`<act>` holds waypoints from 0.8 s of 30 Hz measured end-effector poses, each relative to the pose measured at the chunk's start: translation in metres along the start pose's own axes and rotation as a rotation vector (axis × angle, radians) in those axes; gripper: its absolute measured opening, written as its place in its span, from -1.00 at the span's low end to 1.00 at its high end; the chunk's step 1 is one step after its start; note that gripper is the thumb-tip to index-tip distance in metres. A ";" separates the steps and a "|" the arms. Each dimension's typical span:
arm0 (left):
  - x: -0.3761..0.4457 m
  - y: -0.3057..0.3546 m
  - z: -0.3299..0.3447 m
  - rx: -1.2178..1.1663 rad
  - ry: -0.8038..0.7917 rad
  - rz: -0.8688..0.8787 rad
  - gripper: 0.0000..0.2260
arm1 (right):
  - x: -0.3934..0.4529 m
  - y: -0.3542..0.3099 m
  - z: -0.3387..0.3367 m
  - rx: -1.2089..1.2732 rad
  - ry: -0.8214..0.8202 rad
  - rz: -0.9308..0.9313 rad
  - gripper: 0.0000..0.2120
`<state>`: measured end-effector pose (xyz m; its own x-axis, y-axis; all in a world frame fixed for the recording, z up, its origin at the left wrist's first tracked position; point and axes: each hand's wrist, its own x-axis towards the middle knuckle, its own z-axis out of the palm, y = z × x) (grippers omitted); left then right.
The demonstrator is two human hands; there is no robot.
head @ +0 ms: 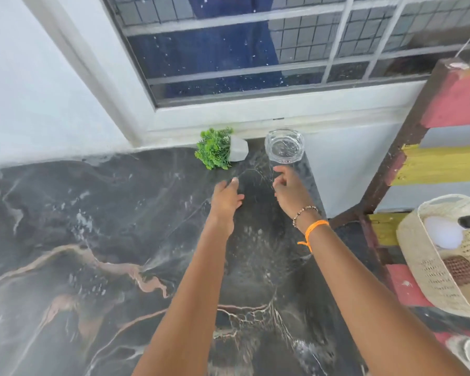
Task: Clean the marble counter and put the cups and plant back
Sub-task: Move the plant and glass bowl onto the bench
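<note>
Table: dark marble table (92, 240), white and tan veins, faint pale streaks.
Plant: small green plant (215, 149) in a white faceted pot, tipped on its side at the table's far edge below the window.
Glass: clear faceted glass (284, 145) just right of the plant, near the back corner.
Left hand (225, 199): grip open, empty, above the table.
Right hand (291, 189): grip loosely apart, fingertips just short of the glass; contact unclear.
Basket: woven basket (429, 267), cut off at right; contents hard to make out.

wall (25, 90): pale | window (215, 50): barred (glass speckled) | shelf (432, 131): red-yellow slats, right | daylight
</note>
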<state>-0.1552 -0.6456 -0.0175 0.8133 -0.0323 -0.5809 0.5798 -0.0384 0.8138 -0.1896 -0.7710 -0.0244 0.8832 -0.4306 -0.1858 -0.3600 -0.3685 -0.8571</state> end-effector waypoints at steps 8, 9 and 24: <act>0.053 0.039 0.010 -0.072 0.000 -0.077 -0.72 | 0.059 -0.010 0.014 -0.252 -0.047 0.114 -0.43; 0.059 0.040 0.012 -0.079 0.029 -0.091 -0.77 | 0.059 -0.010 0.014 -0.271 -0.037 0.117 -0.45; 0.086 0.058 0.036 0.236 0.324 -0.079 -0.30 | 0.065 0.002 0.006 -0.185 0.308 0.204 -0.70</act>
<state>-0.0537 -0.6865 -0.0208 0.7616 0.2951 -0.5769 0.6449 -0.2577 0.7195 -0.1316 -0.7949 -0.0405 0.6666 -0.7266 -0.1664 -0.5913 -0.3795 -0.7116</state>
